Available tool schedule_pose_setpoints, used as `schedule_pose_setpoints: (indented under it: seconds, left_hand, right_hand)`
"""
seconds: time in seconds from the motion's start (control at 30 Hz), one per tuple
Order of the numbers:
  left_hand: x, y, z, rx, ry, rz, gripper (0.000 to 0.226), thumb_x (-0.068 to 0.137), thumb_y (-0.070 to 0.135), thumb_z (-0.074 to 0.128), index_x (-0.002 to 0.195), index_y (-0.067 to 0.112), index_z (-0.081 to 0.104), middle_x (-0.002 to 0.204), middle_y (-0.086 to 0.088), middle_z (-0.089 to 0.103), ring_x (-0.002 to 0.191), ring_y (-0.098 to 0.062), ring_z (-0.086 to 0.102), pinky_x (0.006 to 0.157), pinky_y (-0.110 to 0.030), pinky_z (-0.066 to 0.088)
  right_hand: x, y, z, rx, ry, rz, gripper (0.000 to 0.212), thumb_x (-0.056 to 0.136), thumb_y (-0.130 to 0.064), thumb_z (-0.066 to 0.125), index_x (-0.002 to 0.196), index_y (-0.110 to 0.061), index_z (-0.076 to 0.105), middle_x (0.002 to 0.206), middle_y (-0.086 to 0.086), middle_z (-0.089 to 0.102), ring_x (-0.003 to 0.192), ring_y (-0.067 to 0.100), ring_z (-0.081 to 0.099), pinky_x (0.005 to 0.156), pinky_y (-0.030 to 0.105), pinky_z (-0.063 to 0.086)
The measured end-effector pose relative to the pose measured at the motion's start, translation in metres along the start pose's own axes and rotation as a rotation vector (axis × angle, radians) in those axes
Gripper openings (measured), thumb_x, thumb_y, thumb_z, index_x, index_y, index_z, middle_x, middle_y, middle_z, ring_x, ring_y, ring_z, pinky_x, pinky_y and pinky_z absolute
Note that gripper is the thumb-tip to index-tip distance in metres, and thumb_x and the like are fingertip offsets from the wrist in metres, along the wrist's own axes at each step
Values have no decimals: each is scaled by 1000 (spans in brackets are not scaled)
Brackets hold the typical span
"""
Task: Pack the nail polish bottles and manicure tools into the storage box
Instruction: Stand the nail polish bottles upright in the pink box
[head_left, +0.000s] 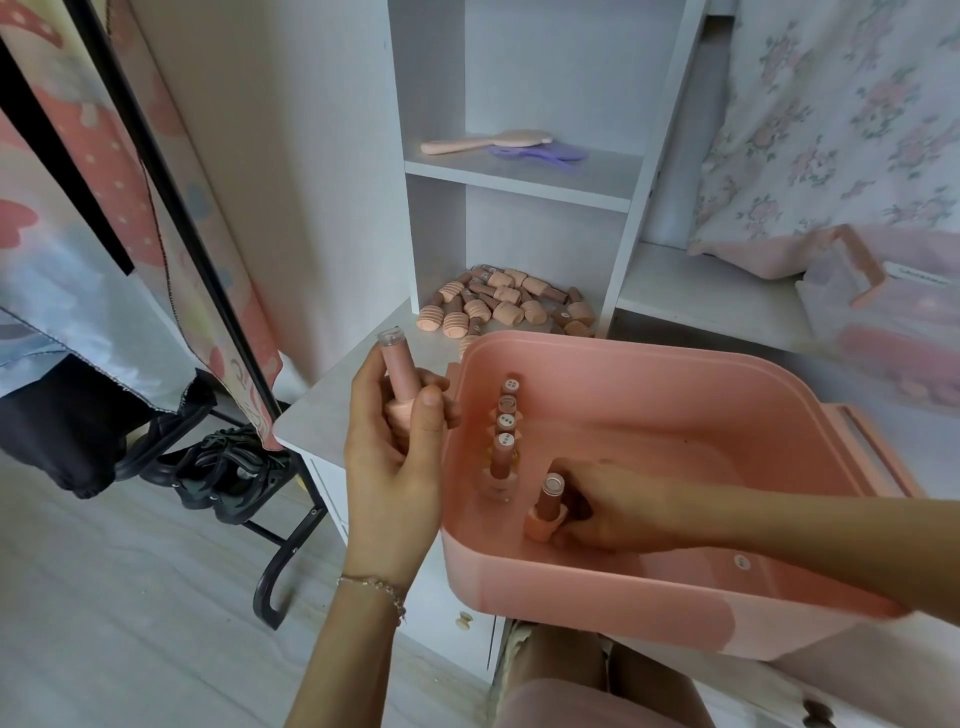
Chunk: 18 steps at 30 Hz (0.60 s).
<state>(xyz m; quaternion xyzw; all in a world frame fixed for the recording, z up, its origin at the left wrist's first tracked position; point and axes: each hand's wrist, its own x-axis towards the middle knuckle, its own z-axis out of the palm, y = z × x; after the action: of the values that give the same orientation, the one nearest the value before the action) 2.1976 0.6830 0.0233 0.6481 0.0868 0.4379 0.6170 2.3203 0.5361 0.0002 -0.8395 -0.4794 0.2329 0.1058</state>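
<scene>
A pink storage box (675, 374) stands open on the white desk. Inside it, along the left wall, a row of several pink nail polish bottles (506, 441) stands with caps down. My right hand (608, 506) reaches into the box and grips another bottle (548, 501) standing on the box floor. Just outside the box's left wall, my left hand (395, 462) holds a further pink bottle (400, 371) with its clear end up. A heap of several more bottles (509, 304) lies in the lower shelf compartment behind the box.
A pink brush (483, 141) and a purple comb (540, 153) lie on the upper shelf. A translucent lid with a pink handle (862, 280) rests at right by floral fabric. A black rack with shoes (223, 467) stands at left on the floor.
</scene>
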Motion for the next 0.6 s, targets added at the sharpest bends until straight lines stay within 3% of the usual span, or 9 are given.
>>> schedule_pose_setpoints:
  seconds: [0.17,0.6]
  left_hand:
    - [-1,-1,0,4,8,5,30,87,21,48,115,31,46,83,17,61,70,-4,60,75,-23,52]
    - [0,-2,-1,-4,9,-3,28,87,20,47,113,29,46,83,14,60,73,-10,59,78,-26,51]
  right_hand:
    - [4,-5,10,60,100,-14,28,77,-33,63,68,-35,37,67,-18,47,59,-6,46,52,5,35]
    - [16,-11,30,229,265,-1,25,74,-32,66,66,-33,42,64,-19,50,61,-18,48,56,3,36]
